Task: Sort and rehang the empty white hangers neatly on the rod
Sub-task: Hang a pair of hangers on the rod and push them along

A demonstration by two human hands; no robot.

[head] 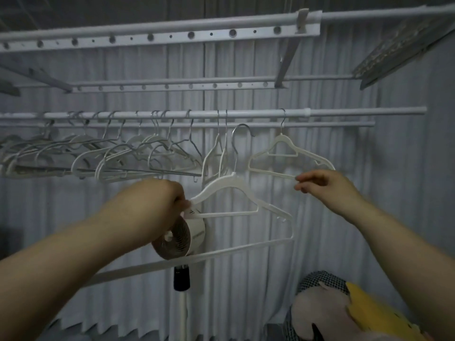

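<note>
Gripping one shoulder of a loose white hanger (229,180), the left hand (170,195) held it unhung just below the rod (246,113); the right hand (320,183) pinched the bottom bar of a hung hanger (282,138), right of the crowded bunch (115,153).

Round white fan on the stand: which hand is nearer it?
Left. The left hand is just above the round white fan; the right hand is far off to its upper right.

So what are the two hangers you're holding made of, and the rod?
Left-hand hanger and right-hand hanger: look like matte white plastic, with thick moulded arms; their hooks are thin, grey and shiny, likely metal. Rod: probably white-painted metal tube, smooth; can't be sure.
</note>
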